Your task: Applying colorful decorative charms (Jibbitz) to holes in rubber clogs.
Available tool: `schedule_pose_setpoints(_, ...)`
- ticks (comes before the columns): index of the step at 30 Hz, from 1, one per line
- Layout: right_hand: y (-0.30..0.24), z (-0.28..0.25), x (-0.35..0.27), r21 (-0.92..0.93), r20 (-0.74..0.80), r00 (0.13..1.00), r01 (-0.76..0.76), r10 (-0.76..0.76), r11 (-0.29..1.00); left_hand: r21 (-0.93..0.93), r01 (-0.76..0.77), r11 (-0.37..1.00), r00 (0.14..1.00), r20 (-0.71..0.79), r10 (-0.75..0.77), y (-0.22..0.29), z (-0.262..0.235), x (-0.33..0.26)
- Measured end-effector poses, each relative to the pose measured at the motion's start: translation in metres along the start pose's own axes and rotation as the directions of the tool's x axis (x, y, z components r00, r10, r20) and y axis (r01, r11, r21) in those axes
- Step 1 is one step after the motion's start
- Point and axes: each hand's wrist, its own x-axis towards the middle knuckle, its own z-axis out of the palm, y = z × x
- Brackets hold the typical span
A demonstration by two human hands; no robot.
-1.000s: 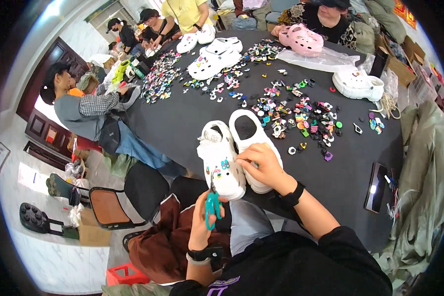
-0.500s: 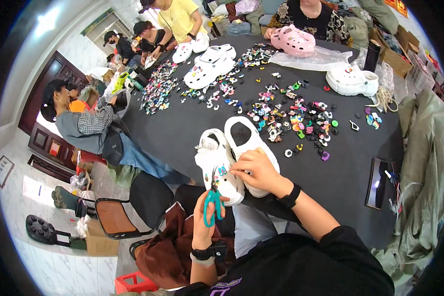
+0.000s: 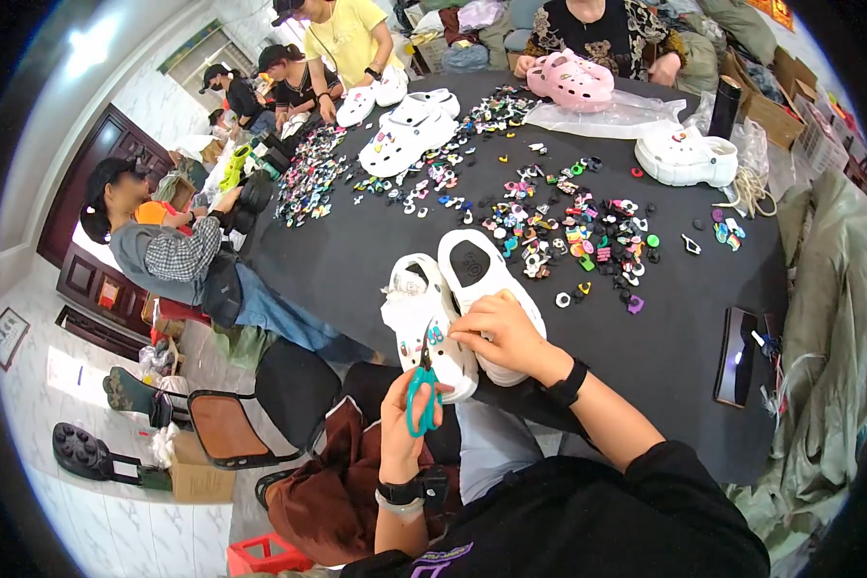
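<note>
Two white clogs stand side by side at the near table edge, toes toward me. Small colourful shoe charms [image 3: 436,332] sit on the left clog [image 3: 412,316]. Teal-handled scissors [image 3: 422,400] are in my left hand [image 3: 395,424], fingers wrapped round the loops. Their dark tips point at the left clog's toe, next to the charms. Over the right clog [image 3: 501,275] lies my right hand [image 3: 503,332], thumb and fingertips pinched together beside the charms. Whatever that pinch holds, if anything, is too small to make out.
Loose charms [image 3: 588,226] spread over the black table [image 3: 356,279]. Several white clogs [image 3: 405,140], a pink clog [image 3: 573,79] and a black phone [image 3: 737,356] lie farther off. Co-workers sit or stand around the far and left sides. A chair [image 3: 226,424] is at my left.
My left hand and the scissors have shifted slightly, the tips still at the left clog. My right hand stays in place. Co-workers at the left and far side have moved their arms.
</note>
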Motion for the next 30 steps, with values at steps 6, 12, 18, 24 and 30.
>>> schedule_pose_setpoints(6, -0.002, -0.001, -0.001, -0.010, 0.032, 0.999, -0.020, 0.020, 1.000, 0.001, -0.086, 0.996, 0.986, -0.144, 0.086, 0.003, -0.014, -0.014)
schedule_pose_setpoints(12, -0.003, -0.012, 0.003, 0.088, -0.041, 0.998, -0.051, 0.055, 0.995, 0.109, -0.089, 0.990, 0.855, -0.502, 0.133, -0.043, -0.103, -0.028)
schedule_pose_setpoints(18, -0.004, -0.041, 0.045, 0.301, -0.106, 0.977, -0.145, 0.184, 0.943, 0.190, 0.379, 0.906, 0.719, -0.676, -0.160, -0.191, -0.239, -0.058)
schedule_pose_setpoints(24, 0.019, -0.025, 0.122, -0.389, 0.130, 0.991, 0.093, -0.045, 0.917, 0.490, 0.581, 0.650, 0.658, -0.752, -0.020, -0.285, -0.269, -0.072)
schedule_pose_setpoints(30, 0.050, 0.035, 0.149, -0.785, 0.569, 0.727, 0.339, 0.385, 0.519, 0.494, 0.641, 0.588, 0.729, -0.631, -0.264, -0.305, -0.238, -0.059)
